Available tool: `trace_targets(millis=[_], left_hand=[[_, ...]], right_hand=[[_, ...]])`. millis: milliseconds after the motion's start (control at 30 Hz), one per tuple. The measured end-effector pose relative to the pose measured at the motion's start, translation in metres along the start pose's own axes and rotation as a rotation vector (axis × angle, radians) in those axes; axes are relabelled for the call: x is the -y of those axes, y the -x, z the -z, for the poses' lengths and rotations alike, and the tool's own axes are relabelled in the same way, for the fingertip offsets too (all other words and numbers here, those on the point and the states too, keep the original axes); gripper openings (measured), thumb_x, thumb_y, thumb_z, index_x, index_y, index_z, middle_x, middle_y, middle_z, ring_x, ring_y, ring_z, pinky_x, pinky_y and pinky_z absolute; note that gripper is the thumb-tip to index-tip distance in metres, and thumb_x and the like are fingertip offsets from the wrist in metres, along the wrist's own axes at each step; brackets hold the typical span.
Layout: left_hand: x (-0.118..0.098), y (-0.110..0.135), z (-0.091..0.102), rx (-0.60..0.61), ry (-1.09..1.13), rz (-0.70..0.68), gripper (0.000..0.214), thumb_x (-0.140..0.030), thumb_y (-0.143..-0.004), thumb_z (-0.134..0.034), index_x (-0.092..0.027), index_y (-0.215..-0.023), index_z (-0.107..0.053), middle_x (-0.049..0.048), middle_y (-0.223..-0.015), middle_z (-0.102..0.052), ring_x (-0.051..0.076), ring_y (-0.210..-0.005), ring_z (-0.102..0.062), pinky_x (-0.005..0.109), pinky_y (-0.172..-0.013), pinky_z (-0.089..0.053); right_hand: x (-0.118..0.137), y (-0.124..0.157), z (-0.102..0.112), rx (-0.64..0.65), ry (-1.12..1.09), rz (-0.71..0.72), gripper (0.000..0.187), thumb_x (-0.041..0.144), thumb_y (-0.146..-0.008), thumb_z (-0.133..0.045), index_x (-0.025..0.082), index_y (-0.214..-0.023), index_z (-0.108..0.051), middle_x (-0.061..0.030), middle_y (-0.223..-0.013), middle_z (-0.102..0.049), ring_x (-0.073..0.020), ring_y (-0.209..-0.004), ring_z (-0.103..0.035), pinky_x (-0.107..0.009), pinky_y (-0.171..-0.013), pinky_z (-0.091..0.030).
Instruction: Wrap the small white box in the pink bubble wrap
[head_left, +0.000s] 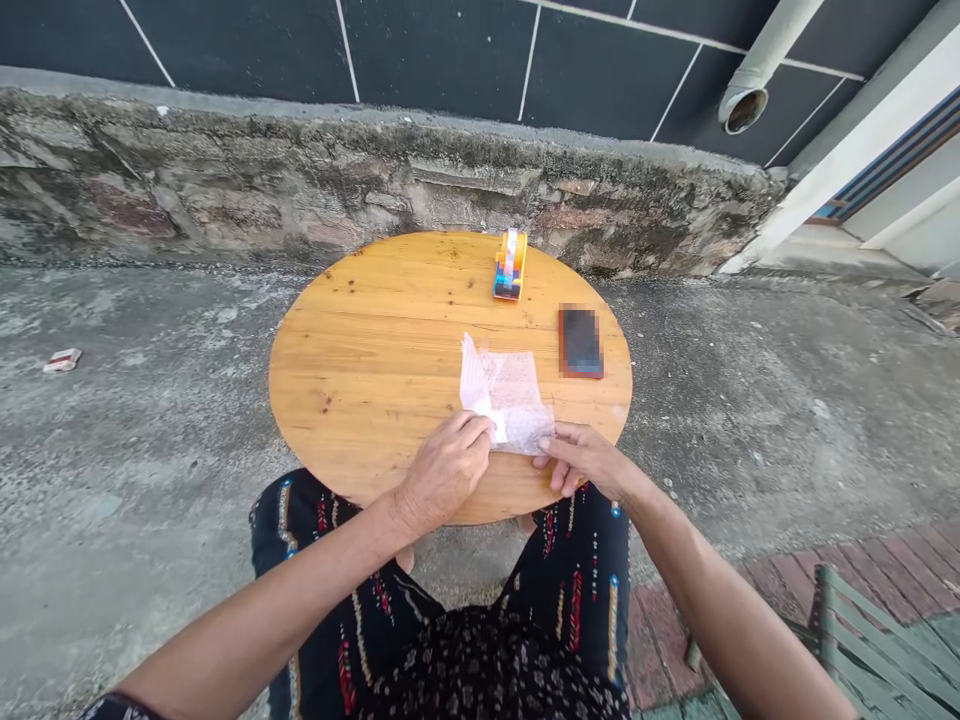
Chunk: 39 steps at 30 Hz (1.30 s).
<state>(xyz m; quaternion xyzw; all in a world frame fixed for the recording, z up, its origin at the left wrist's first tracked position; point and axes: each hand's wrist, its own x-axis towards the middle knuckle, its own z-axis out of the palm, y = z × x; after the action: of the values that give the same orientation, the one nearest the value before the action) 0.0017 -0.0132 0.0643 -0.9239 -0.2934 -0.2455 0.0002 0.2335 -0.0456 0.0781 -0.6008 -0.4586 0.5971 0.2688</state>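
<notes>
A sheet of clear bubble wrap (514, 378) lies near the front edge of the round wooden table, its near part folded over a small white object (496, 428) whose kind I cannot make out. My left hand (454, 460) is closed on the left end of the fold, fingertips pinched together beside the white object. At the right end, my right hand (581, 460) grips the bubble wrap between thumb and fingers. The wrap's far left corner stands up from the tabletop, while the rest of its far part lies flat.
On the wooden table (375, 370), an orange and blue tape dispenser (510, 265) stands at the far edge. A dark phone (581, 341), blurred out, lies at the right. Beyond the table runs a stone wall base (300, 190). A green slatted chair (877, 640) is at lower right.
</notes>
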Motion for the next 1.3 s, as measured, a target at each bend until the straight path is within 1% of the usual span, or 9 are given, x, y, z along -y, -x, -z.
trace_targets(millis=[67, 233, 433, 533, 600, 800, 933, 1100, 1300], left_hand=[[0.0, 0.0, 0.001, 0.005, 0.007, -0.001, 0.019, -0.008, -0.093, -0.043, -0.012, -0.09, -0.061, 0.0098, -0.1, -0.064, 0.023, -0.1, -0.057, 0.037, -0.088, -0.053], [0.002, -0.001, 0.004, 0.047, 0.009, -0.004, 0.019, -0.009, -0.093, -0.042, -0.014, -0.09, -0.06, 0.0086, -0.099, -0.064, 0.023, -0.099, -0.056, 0.038, -0.085, -0.053], [0.005, -0.004, 0.008, 0.093, 0.026, -0.009, 0.018, -0.008, -0.091, -0.043, -0.016, -0.1, -0.058, 0.0081, -0.101, -0.061, 0.022, -0.097, -0.054, 0.038, -0.085, -0.051], [0.006, -0.007, 0.011, 0.14, -0.009, -0.038, 0.026, -0.006, -0.088, -0.045, -0.016, -0.109, -0.057, 0.0084, -0.104, -0.059, 0.023, -0.096, -0.051, 0.038, -0.084, -0.05], [0.006, -0.01, 0.013, 0.175, -0.044, -0.057, 0.029, -0.005, -0.087, -0.045, -0.016, -0.11, -0.057, 0.0089, -0.102, -0.058, 0.024, -0.095, -0.05, 0.038, -0.081, -0.05], [0.004, -0.021, 0.019, 0.249, -0.107, -0.09, 0.027, -0.006, -0.087, -0.044, -0.018, -0.106, -0.059, 0.0092, -0.099, -0.054, 0.025, -0.091, -0.049, 0.037, -0.073, -0.048], [0.002, -0.027, 0.017, 0.296, -0.124, -0.102, 0.024, -0.007, -0.086, -0.045, -0.018, -0.099, -0.062, 0.0093, -0.096, -0.054, 0.026, -0.091, -0.049, 0.037, -0.072, -0.047], [0.0, -0.037, 0.016, 0.362, -0.12, -0.105, 0.022, -0.006, -0.085, -0.045, -0.017, -0.087, -0.065, 0.0104, -0.091, -0.054, 0.027, -0.093, -0.049, 0.038, -0.074, -0.045], [-0.002, -0.047, 0.024, 0.48, -0.091, -0.101, 0.028, -0.007, -0.086, -0.04, -0.016, -0.087, -0.066, 0.0112, -0.092, -0.054, 0.027, -0.096, -0.049, 0.039, -0.076, -0.045]], right_hand=[[0.0, -0.001, -0.001, -0.028, 0.021, 0.014, 0.031, 0.045, -0.079, -0.065, 0.017, -0.094, -0.062, -0.0021, -0.08, -0.069, -0.0066, -0.045, -0.059, -0.015, -0.037, -0.047], [-0.007, -0.004, -0.004, -0.113, 0.089, 0.081, 0.034, 0.048, -0.081, -0.062, 0.015, -0.09, -0.065, 0.0025, -0.055, -0.061, -0.0067, -0.041, -0.054, -0.014, -0.039, -0.044], [-0.015, -0.013, -0.005, -0.163, 0.083, 0.152, 0.036, 0.05, -0.081, -0.062, 0.016, -0.094, -0.066, 0.0007, -0.062, -0.064, -0.0089, -0.047, -0.057, -0.017, -0.042, -0.045], [-0.015, -0.017, -0.008, -0.174, 0.05, 0.173, 0.036, 0.051, -0.08, -0.061, 0.016, -0.092, -0.066, 0.0018, -0.06, -0.062, -0.009, -0.047, -0.056, -0.017, -0.04, -0.044], [-0.015, -0.02, -0.01, -0.183, 0.032, 0.204, 0.036, 0.05, -0.08, -0.061, 0.016, -0.089, -0.065, 0.0025, -0.06, -0.06, -0.0093, -0.048, -0.056, -0.017, -0.04, -0.045], [-0.017, -0.027, -0.014, -0.252, 0.089, 0.254, 0.03, 0.046, -0.08, -0.061, 0.016, -0.086, -0.061, 0.0045, -0.06, -0.055, -0.0078, -0.042, -0.053, -0.018, -0.036, -0.044], [-0.016, -0.028, -0.017, -0.268, 0.082, 0.248, 0.028, 0.044, -0.079, -0.062, 0.017, -0.083, -0.058, 0.0042, -0.061, -0.057, -0.0085, -0.041, -0.055, -0.018, -0.034, -0.044], [-0.014, -0.03, -0.021, -0.291, -0.035, 0.238, 0.031, 0.046, -0.074, -0.066, 0.018, -0.073, -0.052, 0.0041, -0.06, -0.058, -0.0103, -0.043, -0.06, -0.018, -0.034, -0.046], [-0.014, -0.032, -0.029, -0.286, -0.205, 0.251, 0.038, 0.05, -0.068, -0.071, 0.019, -0.072, -0.049, 0.0046, -0.053, -0.06, -0.0116, -0.04, -0.059, -0.018, -0.033, -0.045]])
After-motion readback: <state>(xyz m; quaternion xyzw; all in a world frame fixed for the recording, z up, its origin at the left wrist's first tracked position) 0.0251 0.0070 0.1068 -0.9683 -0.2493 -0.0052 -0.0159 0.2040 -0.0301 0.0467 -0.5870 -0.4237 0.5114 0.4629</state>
